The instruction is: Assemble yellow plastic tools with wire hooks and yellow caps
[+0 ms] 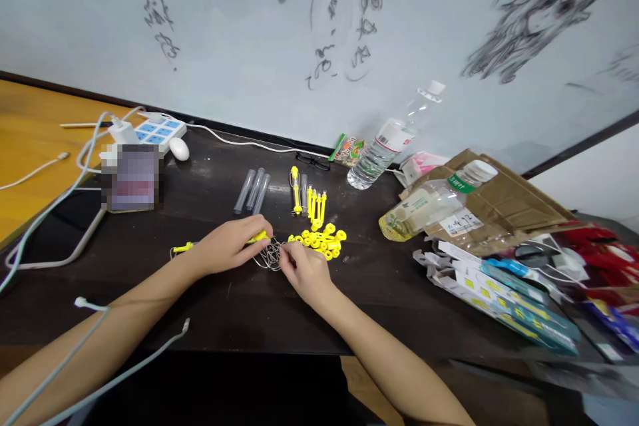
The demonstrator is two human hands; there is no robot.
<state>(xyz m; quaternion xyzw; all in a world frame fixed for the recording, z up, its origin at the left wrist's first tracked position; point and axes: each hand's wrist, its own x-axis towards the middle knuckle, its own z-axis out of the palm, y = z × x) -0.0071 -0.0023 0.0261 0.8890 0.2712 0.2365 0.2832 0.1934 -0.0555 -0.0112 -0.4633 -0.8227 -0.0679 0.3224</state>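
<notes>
My left hand (230, 243) is closed on a small yellow plastic part (259, 236). Its fingers reach over a tangle of thin silvery metal wire pieces (268, 259) on the dark table. From the other side, my right hand (305, 269) pinches at the edge of this tangle; its fingertips seem to be on a wire. Just beyond the right hand lies a pile of yellow plastic rings (327, 243). Behind them are several yellow stick-shaped parts (316, 205) and a yellow-ended tube (296, 192). Clear tubes (255, 191) lie behind my left hand.
Left are a phone or tablet (57, 226), white cables (82, 173), a power strip (162, 130) and a mouse (179, 148). A water bottle (377, 153), a tea-coloured bottle (424, 206), a paper bag (514, 203) and an open box (504, 299) occupy the right. A whiteboard (239, 46) stands behind.
</notes>
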